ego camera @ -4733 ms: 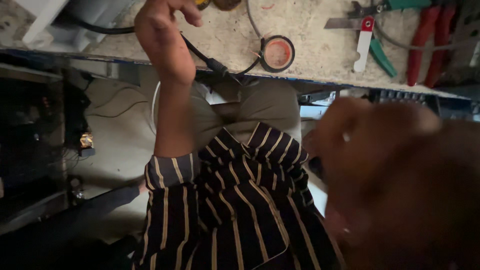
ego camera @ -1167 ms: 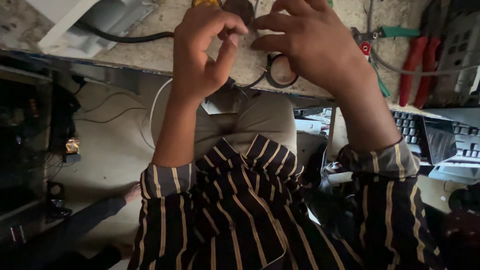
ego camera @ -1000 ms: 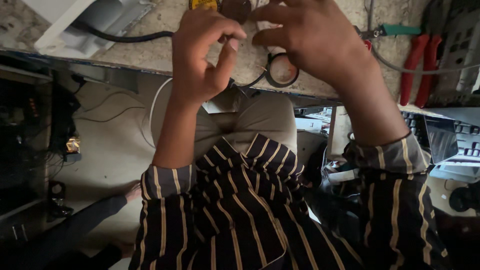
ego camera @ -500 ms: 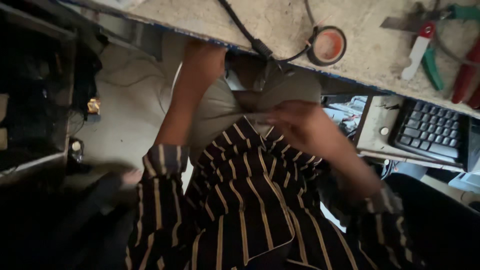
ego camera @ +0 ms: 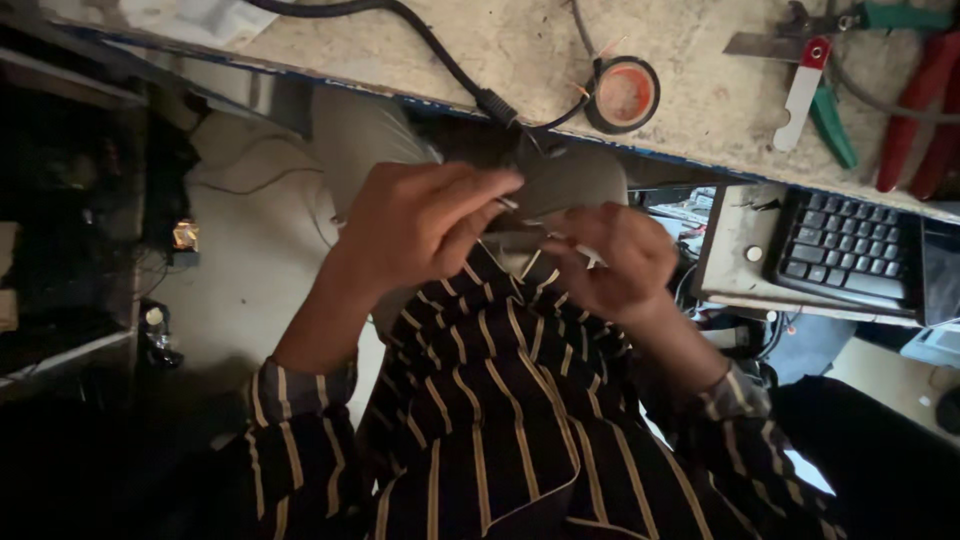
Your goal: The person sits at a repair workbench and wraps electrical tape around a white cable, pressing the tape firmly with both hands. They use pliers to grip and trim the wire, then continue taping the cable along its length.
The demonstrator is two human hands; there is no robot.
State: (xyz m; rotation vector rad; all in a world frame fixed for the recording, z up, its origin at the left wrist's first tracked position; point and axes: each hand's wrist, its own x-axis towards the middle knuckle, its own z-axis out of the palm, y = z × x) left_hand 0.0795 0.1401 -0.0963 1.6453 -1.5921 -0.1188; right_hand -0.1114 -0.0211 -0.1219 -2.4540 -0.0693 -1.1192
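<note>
Closest to the camera is the dark striped shirt (ego camera: 500, 400), sleeves pushed up, and both hands are working right in front of it, over the lap and below the bench edge.

The left hand (ego camera: 420, 225) has thumb and fingertips pinched tight together on the end of a thin wire (ego camera: 515, 208). It's a pale little strand and honestly hard to make out. The right hand (ego camera: 610, 262) is curled in around the other end, and a small whitish bit pokes out at its fingers. So the wire sits between the two hands, held in the air and touching nothing else that I can see.

My read is that this is the fiddly fingertip stage on that wire end, twisting or stripping by feel. Any next move wants a steady pinch and small motions, because the strand is tiny and the light down there is poor.

Just past the hands, a black cable (ego camera: 470, 85) drops off the workbench (ego camera: 700, 90) toward them. Up on the bench there's a roll of electrical tape (ego camera: 622, 95), then green-handled cutters (ego camera: 830, 125) and red-handled pliers (ego camera: 915, 115). A dusty keyboard (ego camera: 850, 245) sits on a lower shelf off to the right.
</note>
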